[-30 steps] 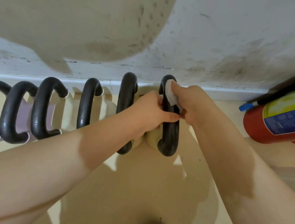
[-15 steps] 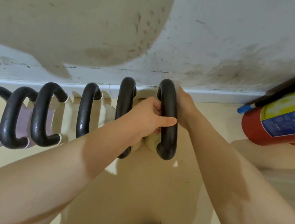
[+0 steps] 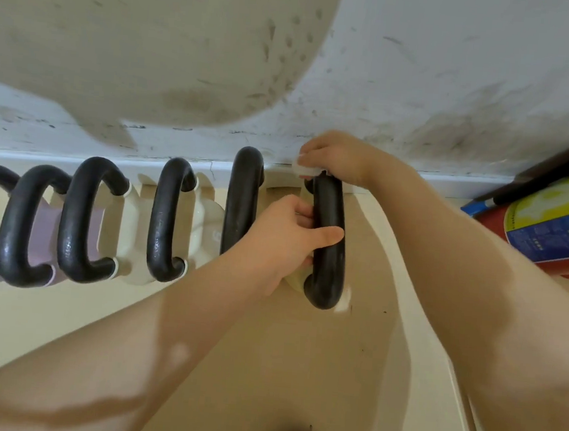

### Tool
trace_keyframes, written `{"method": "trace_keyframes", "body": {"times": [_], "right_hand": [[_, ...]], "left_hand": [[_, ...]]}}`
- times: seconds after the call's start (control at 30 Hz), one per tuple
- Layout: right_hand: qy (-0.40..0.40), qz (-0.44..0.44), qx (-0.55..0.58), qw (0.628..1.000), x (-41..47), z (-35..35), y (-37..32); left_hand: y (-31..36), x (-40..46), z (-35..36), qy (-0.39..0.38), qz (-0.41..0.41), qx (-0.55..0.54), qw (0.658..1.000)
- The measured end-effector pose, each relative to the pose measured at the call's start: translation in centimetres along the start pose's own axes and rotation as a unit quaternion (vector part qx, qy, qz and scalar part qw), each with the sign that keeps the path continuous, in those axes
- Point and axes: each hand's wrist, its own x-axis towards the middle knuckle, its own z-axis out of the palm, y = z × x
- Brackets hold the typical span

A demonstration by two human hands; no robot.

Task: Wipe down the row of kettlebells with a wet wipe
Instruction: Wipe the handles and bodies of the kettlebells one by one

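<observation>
Several kettlebells with black handles stand in a row along the wall's foot. The rightmost kettlebell (image 3: 329, 240) has a cream body, mostly hidden under its handle. My left hand (image 3: 284, 239) grips the middle of that handle, thumb across the top. My right hand (image 3: 336, 158) holds a white wet wipe (image 3: 302, 172) pressed on the far end of the same handle, near the wall. The neighbouring kettlebell (image 3: 241, 201) stands just left of my left hand.
A red fire extinguisher (image 3: 549, 235) with a blue and yellow label lies at the right, close to my right forearm. A stained white wall (image 3: 426, 73) rises directly behind the row. Beige floor (image 3: 60, 326) stretches in front of the kettlebells.
My right hand has slid the wipe from the handle's right side up to its far end by the wall. My left hand keeps its grip on the handle.
</observation>
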Motion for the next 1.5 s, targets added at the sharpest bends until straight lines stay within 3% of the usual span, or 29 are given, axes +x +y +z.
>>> {"method": "trace_keyframes", "body": {"times": [0.1,0.17,0.3,0.37,0.43,0.53,0.7,0.73,0.83,0.87,1.03,1.23,1.37,1.5], "right_hand": [[-0.060,-0.020,-0.217,0.974,-0.1,0.5,-1.6],[-0.059,-0.043,-0.273,0.959,0.1,0.3,-1.6],[0.066,-0.024,-0.003,0.997,0.1,0.5,0.3],[0.162,0.013,0.177,0.971,-0.7,2.0,0.8],[0.210,0.081,0.284,0.932,-1.8,3.4,0.4],[0.185,0.170,0.294,0.922,-2.6,3.7,-0.6],[0.175,0.206,0.330,0.904,-3.2,3.6,-0.9],[0.166,0.213,0.377,0.886,-3.3,3.5,-0.7],[0.105,0.248,0.602,0.752,-3.4,2.6,-0.8],[0.102,0.260,0.627,0.727,-3.2,2.5,-0.8],[0.109,0.186,0.565,0.797,-3.1,3.6,-0.3],[0.135,0.216,0.485,0.837,-1.8,2.8,-1.0],[0.126,0.216,0.372,0.894,-4.0,3.8,-0.7],[0.102,0.183,0.323,0.923,-7.5,5.9,0.0]], "left_hand": [[-0.2,0.1,0.0,-0.002,0.006,-0.028,1.000],[-0.2,0.2,0.0,-0.005,0.010,-0.025,1.000],[-0.4,0.3,0.0,0.002,0.014,-0.014,1.000],[-0.5,0.2,-0.1,0.003,0.019,-0.006,1.000],[-0.4,0.1,0.0,0.005,0.025,0.003,1.000],[-0.3,0.0,0.0,-0.001,0.023,-0.001,1.000],[-0.1,-0.1,-0.2,-0.016,0.023,0.006,1.000],[-0.1,-0.1,-0.1,-0.017,0.026,0.010,0.999],[-0.1,-0.2,-0.1,-0.013,0.038,0.016,0.999],[-0.1,-0.2,-0.1,-0.013,0.041,0.013,0.999],[-0.6,-0.4,0.1,-0.016,0.021,0.000,1.000],[-0.8,-0.3,0.7,0.016,0.026,-0.003,1.000],[-0.9,-0.6,0.7,0.021,0.005,-0.016,1.000],[-1.2,-1.1,0.6,0.016,-0.016,-0.048,0.999]]}}
